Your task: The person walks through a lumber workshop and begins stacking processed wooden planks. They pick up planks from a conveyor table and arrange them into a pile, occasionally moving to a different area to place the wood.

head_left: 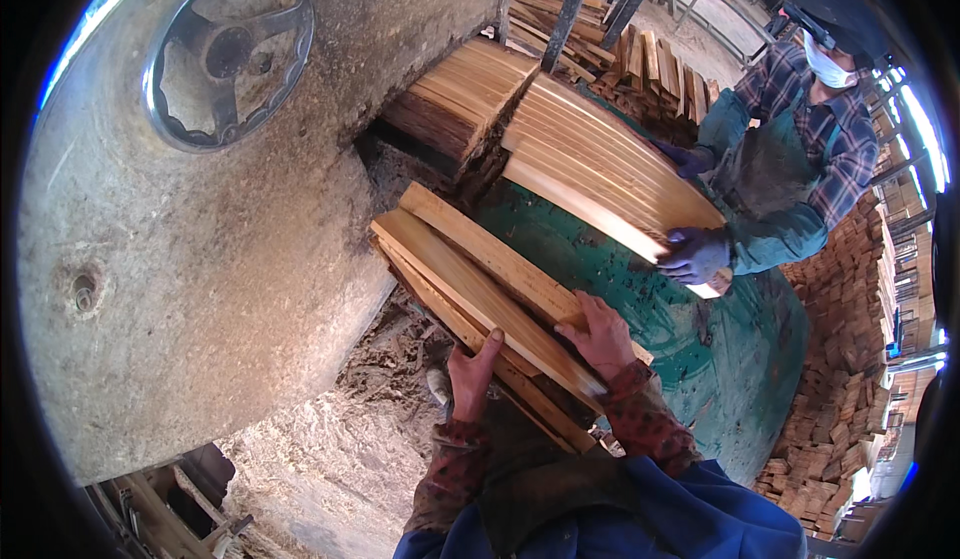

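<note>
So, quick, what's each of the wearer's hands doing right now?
Left hand: closed on the stack of wooden boards, thumb on top, other fingers mostly hidden.
Right hand: holding the stack's right side; how tightly cannot be told.

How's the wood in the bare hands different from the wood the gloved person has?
The near boards are fewer and sit unevenly; the far boards are more and line up side by side. A bare left hand and right hand hold the near boards; gloves hold the far boards. Both are long, light-brown wood.
</note>
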Motion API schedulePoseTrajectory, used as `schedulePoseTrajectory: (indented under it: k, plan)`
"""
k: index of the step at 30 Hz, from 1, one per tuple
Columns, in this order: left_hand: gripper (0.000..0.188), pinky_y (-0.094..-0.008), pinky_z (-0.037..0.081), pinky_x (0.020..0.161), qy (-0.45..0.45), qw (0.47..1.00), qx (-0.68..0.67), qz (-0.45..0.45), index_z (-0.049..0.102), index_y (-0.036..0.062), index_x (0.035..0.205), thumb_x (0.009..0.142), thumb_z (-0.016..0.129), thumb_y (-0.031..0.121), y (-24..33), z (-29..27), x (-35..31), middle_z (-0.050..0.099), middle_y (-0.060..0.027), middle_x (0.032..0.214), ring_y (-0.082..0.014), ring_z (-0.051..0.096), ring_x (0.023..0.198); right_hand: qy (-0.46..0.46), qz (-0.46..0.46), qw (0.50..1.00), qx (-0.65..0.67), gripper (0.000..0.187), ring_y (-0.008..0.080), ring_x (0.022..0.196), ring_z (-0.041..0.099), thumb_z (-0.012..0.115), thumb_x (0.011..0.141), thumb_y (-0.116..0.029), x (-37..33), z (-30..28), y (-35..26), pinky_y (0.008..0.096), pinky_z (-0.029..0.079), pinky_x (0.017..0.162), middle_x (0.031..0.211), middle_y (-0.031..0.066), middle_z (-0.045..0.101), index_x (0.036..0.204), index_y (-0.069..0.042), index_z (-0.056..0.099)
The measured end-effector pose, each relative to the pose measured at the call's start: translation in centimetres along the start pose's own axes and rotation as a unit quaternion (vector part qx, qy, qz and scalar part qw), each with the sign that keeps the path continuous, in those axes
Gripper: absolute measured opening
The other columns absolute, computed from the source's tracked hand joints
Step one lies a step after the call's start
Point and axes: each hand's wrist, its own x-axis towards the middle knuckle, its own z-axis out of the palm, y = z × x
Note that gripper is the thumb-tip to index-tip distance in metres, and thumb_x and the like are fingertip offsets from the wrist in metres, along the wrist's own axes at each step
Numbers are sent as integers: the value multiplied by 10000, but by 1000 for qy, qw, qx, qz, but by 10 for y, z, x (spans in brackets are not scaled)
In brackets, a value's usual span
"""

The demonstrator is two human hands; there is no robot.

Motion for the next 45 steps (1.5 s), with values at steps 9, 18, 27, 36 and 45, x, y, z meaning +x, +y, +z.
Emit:
schedulePoseTrajectory:
  k: [9,18,27,36,45]
  plan:
    - [544,-302,502,828,-7,998,50,-24,579,-87,1143,818,768,307,7,-4,-3,655,-129,1056,-171,614,928,9,-68,997,22,456,381,1000,594,688,821,-280,24,-11,-24,435,480,855,1131,177,608,1150,19,584]
    - [547,-306,491,851,-34,999,-28,10,564,-77,1159,822,767,303,-15,-8,6,651,-116,1057,-169,606,950,38,-94,971,214,435,323,929,651,686,834,-236,137,31,-49,381,522,771,1033,230,637,1147,43,572]
    - [557,-289,491,835,-40,999,-23,13,570,-74,1137,799,791,310,-21,-9,10,654,-94,1038,-147,603,921,60,-17,933,354,560,172,1003,619,714,794,-223,243,104,-26,310,494,841,1136,150,647,1267,-13,500]
    - [598,-287,493,828,-52,999,-16,-6,574,-82,1139,781,802,341,-24,-17,12,665,-111,1033,-145,609,933,26,108,981,162,461,259,890,650,723,742,-303,210,86,-38,356,505,764,917,224,650,1011,52,604]
    - [582,-286,486,849,-48,998,-29,0,550,-82,1179,797,793,283,-28,-15,15,650,-103,1069,-151,600,947,16,-28,999,-30,363,408,922,620,659,762,-331,249,93,-57,483,500,786,929,228,654,978,-40,635]
